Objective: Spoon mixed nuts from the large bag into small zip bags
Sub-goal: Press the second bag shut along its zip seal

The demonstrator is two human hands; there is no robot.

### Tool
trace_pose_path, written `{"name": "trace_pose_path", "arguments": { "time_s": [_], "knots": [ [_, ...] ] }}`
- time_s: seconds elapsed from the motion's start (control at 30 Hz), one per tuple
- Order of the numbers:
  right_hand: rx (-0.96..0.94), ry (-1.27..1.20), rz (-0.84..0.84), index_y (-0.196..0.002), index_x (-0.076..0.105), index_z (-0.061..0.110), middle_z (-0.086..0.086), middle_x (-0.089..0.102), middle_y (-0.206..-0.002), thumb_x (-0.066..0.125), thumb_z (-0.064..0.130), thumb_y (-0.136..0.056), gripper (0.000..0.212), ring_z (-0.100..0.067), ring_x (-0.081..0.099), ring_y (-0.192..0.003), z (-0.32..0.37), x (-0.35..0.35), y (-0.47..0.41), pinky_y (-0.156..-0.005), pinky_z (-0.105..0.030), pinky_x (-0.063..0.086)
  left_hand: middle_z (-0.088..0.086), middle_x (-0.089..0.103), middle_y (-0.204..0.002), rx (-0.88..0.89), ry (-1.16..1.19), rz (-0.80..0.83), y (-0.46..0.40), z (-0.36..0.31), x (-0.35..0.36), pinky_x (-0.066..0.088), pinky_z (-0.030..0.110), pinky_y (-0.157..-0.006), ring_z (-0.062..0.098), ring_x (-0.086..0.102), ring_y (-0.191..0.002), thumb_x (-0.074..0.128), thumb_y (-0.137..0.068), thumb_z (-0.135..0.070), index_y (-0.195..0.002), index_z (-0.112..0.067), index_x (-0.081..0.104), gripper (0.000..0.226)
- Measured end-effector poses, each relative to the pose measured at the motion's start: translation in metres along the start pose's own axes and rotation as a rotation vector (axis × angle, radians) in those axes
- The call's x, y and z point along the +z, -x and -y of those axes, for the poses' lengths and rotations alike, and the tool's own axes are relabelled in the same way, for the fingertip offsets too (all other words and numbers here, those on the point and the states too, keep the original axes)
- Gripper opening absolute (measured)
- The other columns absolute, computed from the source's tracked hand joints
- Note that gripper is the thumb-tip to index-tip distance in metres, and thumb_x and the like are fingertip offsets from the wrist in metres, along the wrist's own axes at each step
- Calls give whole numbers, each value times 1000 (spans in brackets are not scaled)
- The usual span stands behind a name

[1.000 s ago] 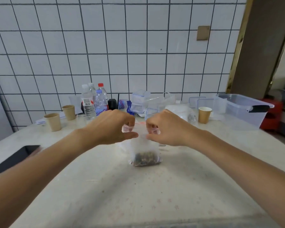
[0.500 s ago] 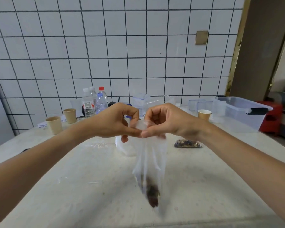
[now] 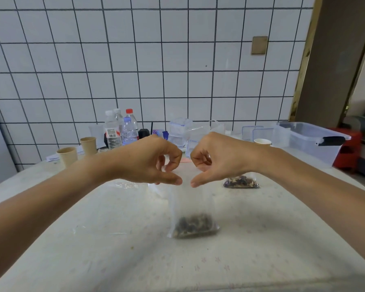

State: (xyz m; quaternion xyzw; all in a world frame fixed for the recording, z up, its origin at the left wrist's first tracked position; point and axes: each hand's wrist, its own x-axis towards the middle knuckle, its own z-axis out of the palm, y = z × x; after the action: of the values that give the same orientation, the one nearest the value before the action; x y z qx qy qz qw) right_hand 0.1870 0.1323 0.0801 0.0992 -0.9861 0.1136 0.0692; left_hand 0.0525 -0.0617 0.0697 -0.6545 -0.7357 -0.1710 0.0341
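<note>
Centre frame — small zip bag (image 3: 193,209) swung back square since half a second ago, nuts (image 3: 193,226) settled, left hand (image 3: 151,163) and right hand (image 3: 217,159) fingers pinching its top — sealing likely.

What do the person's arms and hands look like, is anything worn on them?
Both forearms are bare as far as the frame shows, with no sleeves visible. The left hand and the right hand wear no gloves, and no rings, watch or bracelet show. The fingernails look short and unpainted.

White wall tiles (image 3: 135,57) gridded dark; red-capped bottle (image 3: 130,127).
</note>
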Motion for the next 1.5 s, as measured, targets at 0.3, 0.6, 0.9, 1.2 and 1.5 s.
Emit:
{"name": "trace_pose_path", "arguments": {
  "time_s": [0.3,0.6,0.9,1.2,1.5],
  "knots": [
    [-28,-151,0,-67,56,15,-13,62,-76,90,32,-76,40,-37,56,-80,-10,2,5,-81,-54,51,-17,62,-79,11,-106,-91,3,20,-1,51,17,-64,5,63,-76,82,-82,-48,-74,-34,55,31],
    [-36,-57,-16,-75,64,25,9,66,-78,87,30,-79,24,-3,57,-78,-14,7,8,-76,-24,48,-20,57,-82,-60,-310,-84,9,32,-2,41,11,-58,-4,58,-77,69,-80,-66,-86,-49,63,20],
    [23,318,-51,-88,66,30,14,60,-84,68,38,-94,10,4,48,-79,-18,4,13,-75,-29,42,-28,69,-86,-124,47,-131,16,31,10,55,13,-68,1,73,-74,72,-81,-49,-86,-33,58,22],
    [73,14,-162,-79,68,31,15,68,-91,79,26,-88,14,3,57,-89,-33,12,6,-71,-10,40,-18,69,-86,-124,81,-188,21,37,14,58,18,-71,4,72,-81,81,-85,-34,-85,-26,61,22],
    [173,128,-136,-81,66,33,15,61,-106,74,51,-88,21,-4,54,-100,-40,6,9,-84,-30,45,-16,71,-87,-182,4,-128,18,38,11,56,15,-79,-4,67,-88,70,-85,-53,-91,-30,71,24]
  ]
}}
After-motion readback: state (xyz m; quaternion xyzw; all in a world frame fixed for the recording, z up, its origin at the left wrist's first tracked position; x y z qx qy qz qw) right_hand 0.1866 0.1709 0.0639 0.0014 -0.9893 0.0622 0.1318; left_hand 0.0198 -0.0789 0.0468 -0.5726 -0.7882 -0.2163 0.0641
